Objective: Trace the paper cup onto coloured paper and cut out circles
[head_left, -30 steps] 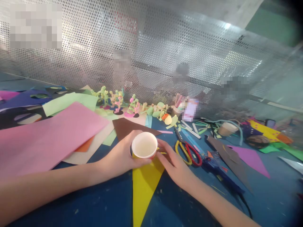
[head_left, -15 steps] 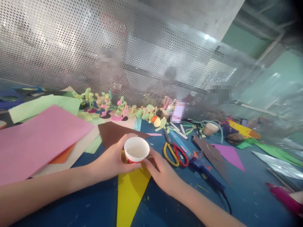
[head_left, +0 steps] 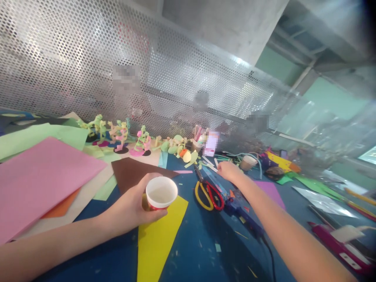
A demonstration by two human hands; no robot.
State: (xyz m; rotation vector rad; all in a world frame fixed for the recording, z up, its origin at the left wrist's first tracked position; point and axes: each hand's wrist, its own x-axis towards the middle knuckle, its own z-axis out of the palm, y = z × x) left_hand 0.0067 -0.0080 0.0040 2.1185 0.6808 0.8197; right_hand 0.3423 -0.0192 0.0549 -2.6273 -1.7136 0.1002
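My left hand [head_left: 133, 205] is wrapped round a small paper cup [head_left: 161, 193], white inside and red outside, held just above a yellow paper triangle [head_left: 158, 235] on the blue table. My right hand [head_left: 230, 171] is stretched far forward, resting among loose paper strips [head_left: 212, 162] beyond the scissors. Its fingers are curled downward and mostly hidden, so I cannot see whether they hold anything. Yellow and red handled scissors [head_left: 207, 192] lie between the two hands.
A blue glue gun [head_left: 238, 206] with a cord lies under my right forearm. Pink [head_left: 38, 180], green and brown [head_left: 132, 172] paper sheets cover the left. Small paper figures [head_left: 120, 135] line the perforated metal screen [head_left: 88, 70]. Another paper cup [head_left: 247, 161] and coloured scraps sit at the right.
My right hand has left the cup and reached forward past the scissors to the paper strips. The left hand keeps the cup. The view has swung to the right.
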